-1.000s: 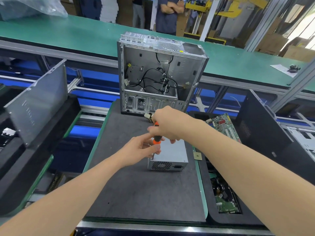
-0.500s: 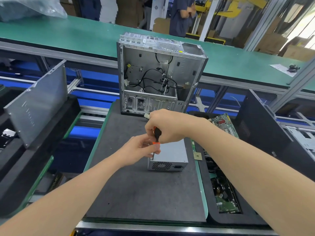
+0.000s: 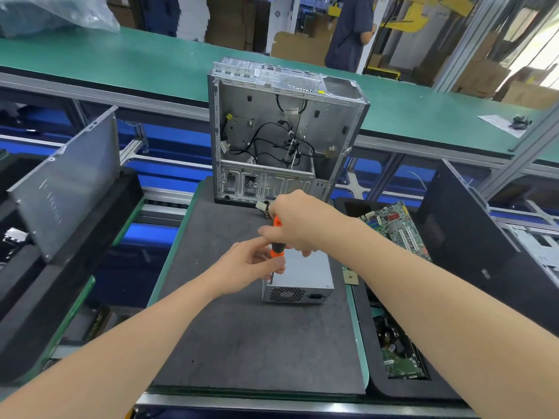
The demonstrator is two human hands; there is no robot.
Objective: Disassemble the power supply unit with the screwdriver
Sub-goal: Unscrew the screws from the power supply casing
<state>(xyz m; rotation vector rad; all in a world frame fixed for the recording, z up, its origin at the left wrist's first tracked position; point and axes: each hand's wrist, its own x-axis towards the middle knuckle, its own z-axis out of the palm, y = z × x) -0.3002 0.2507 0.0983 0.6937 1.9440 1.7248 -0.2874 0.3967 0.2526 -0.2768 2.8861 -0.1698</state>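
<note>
Centre of frame: one power supply unit [image 3: 298,279], one screwdriver [image 3: 276,243], two hands, left hand [image 3: 245,267] and right hand [image 3: 299,222]. Upper centre: one open computer case [image 3: 284,131]. One grey side panel [image 3: 63,189] at left, two circuit boards — mid right [image 3: 393,228], lower right [image 3: 399,362] — one person [image 3: 348,34] at top.

Right hand [image 3: 298,222] grips the screwdriver [image 3: 276,247] upright on the power supply unit [image 3: 305,273]; left hand [image 3: 245,266] pinches its lower end.
</note>
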